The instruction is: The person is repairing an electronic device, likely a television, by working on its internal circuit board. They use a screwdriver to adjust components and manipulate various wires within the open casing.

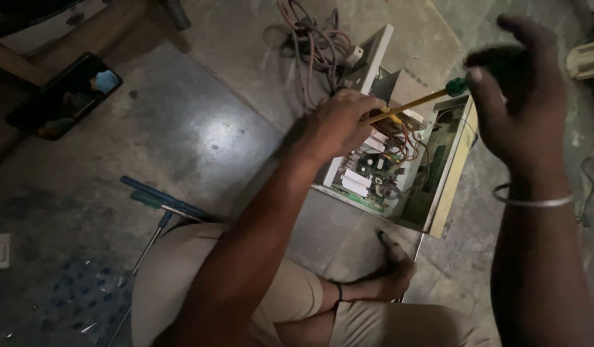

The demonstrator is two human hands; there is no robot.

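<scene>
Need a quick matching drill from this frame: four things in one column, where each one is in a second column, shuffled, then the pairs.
Things:
1. screwdriver
2. phone
3. bangle
4. wire bundle

Places:
A. on the floor, far left
B. around the right wrist
C. on the floor behind the open metal box
D. handle in the right hand, shaft by the left hand

Pairs: 1-D, 2-A, 3-B, 4-C

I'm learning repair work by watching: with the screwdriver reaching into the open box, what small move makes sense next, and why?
Probably steady the tip before turning. The right hand grips the green-handled, yellow-shafted screwdriver, while the left hand pinches its shaft over the red-wired circuit board in the open cream metal box. The tip is hidden behind the left hand.
</scene>
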